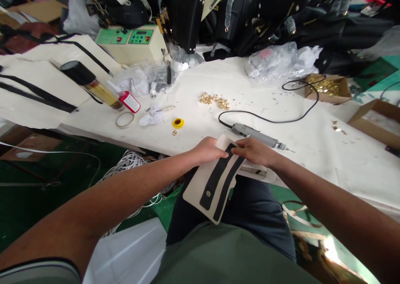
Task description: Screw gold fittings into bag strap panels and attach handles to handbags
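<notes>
A flat cream panel with two dark strips along it hangs over my lap, its upper end at the table's edge. Near the lower end of the wider dark strip sits a small round metal stud. My left hand grips the panel's upper left edge, thumb on top. On the upper right, my right hand pinches it close to the other thumb. Just beyond my right hand lies a grey electric screwdriver with a thin bit, touching nothing I hold.
Gold metal fittings lie in a pile mid-table. A yellow ring, a red-and-white bottle and a spray can stand left. At right is a box of gold parts. Black bags crowd the back.
</notes>
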Action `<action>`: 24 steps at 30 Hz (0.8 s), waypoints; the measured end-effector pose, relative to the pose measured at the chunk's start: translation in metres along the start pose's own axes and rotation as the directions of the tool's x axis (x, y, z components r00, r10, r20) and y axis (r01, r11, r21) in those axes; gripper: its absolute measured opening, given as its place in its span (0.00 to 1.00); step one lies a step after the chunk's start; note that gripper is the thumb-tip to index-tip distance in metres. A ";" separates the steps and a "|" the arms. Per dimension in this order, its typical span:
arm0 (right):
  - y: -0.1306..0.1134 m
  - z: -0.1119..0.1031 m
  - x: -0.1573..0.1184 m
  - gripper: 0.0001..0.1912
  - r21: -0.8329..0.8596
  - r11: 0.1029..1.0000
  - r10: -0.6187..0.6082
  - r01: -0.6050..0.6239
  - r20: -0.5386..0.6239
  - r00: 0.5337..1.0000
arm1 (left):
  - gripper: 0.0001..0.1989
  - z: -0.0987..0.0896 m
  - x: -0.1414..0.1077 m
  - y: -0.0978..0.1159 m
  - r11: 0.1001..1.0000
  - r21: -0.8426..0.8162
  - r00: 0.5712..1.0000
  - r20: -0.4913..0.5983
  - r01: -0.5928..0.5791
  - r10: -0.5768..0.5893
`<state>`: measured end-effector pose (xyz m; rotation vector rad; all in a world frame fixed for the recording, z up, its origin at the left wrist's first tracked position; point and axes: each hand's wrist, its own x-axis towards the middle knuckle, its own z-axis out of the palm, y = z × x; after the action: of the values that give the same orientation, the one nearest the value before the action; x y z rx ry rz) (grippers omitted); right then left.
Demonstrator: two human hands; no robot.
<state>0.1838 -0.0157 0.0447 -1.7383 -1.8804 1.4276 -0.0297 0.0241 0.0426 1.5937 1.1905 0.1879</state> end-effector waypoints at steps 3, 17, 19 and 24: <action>-0.004 -0.001 0.003 0.19 -0.083 0.997 0.001 -0.003 -0.019 1.000 | 0.09 0.000 0.004 0.005 0.999 0.035 1.000 -0.007 0.010 -0.010; -0.025 0.005 0.010 0.17 -0.203 0.972 0.105 -0.121 -0.086 0.991 | 0.08 -0.003 0.006 0.011 0.954 0.299 0.999 -0.018 -0.026 0.032; -0.025 0.005 0.010 0.16 -0.185 0.972 0.129 -0.142 -0.078 0.989 | 0.12 -0.003 0.003 0.012 0.946 0.324 0.998 -0.035 -0.031 0.044; -0.020 0.007 0.011 0.13 -0.135 0.975 0.168 -0.177 -0.073 0.983 | 0.37 0.002 -0.007 0.004 0.905 0.425 0.979 -0.193 0.018 0.071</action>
<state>0.1627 -0.0061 0.0516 -2.0327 -1.8798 1.3078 -0.0292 0.0174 0.0484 2.0107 1.4398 0.1147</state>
